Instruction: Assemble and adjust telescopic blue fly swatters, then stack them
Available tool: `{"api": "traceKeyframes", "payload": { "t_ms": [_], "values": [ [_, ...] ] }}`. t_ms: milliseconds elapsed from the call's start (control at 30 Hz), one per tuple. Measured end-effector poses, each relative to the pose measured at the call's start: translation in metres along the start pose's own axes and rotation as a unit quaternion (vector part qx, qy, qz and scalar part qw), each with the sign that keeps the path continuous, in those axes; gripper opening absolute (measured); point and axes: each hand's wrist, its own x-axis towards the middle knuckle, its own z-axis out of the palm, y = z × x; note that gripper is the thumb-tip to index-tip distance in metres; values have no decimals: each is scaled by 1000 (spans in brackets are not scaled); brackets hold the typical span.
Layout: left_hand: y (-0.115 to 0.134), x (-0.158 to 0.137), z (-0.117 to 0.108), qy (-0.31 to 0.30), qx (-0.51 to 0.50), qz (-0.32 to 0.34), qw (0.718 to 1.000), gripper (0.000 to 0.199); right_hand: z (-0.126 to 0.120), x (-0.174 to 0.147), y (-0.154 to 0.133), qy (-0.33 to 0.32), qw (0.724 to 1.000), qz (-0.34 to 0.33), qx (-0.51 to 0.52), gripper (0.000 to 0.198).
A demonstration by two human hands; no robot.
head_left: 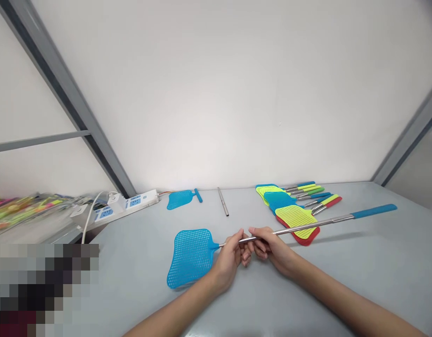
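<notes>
A blue fly swatter (192, 255) with a long metal telescopic shaft is held above the grey table, its blue grip pointing up to the right. My left hand (233, 255) is closed around the shaft close to the perforated head. Just to the right, my right hand (268, 243) pinches the same shaft, thumb on top and fingers curled beneath. The shaft is drawn out long, with a visible step in thickness near the grip. Beyond my right hand lies a pile of fly swatters (296, 217) in yellow, blue, red and green.
At the back of the table (131, 262) lie a loose blue swatter head (179, 200), a short blue handle (198, 195) and a metal rod (223, 202). A white power strip (131, 206) with plugs sits at the left edge. Colourful items (29, 210) lie on a neighbouring surface.
</notes>
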Motion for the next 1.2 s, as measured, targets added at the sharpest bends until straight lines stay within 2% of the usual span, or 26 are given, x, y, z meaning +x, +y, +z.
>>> {"api": "traceKeyframes", "payload": {
  "t_ms": [200, 333, 533, 633, 767, 1033, 1200],
  "values": [
    [9, 2, -8, 79, -15, 29, 996, 43, -12, 6, -2, 82, 991, -73, 71, 47],
    [14, 5, -18, 124, -15, 65, 990, 42, -23, 10, -4, 136, 981, -97, 99, 47],
    [18, 6, -22, 138, -16, 91, 986, 36, -31, 11, -13, 207, 964, -125, 112, 44],
    [19, 6, -22, 138, -15, 97, 986, 34, -33, 11, -18, 220, 959, -131, 121, 43],
    [21, 4, -20, 112, 21, 74, 991, 35, -35, 12, -17, 215, 962, -134, 106, 44],
    [29, -5, -12, -1, 42, 12, 999, 39, -33, 13, -14, 176, 956, -192, 135, 47],
    [32, -8, -11, -69, 57, -43, 995, 49, -33, 12, -13, 151, 958, -203, 137, 47]
  ]
}}
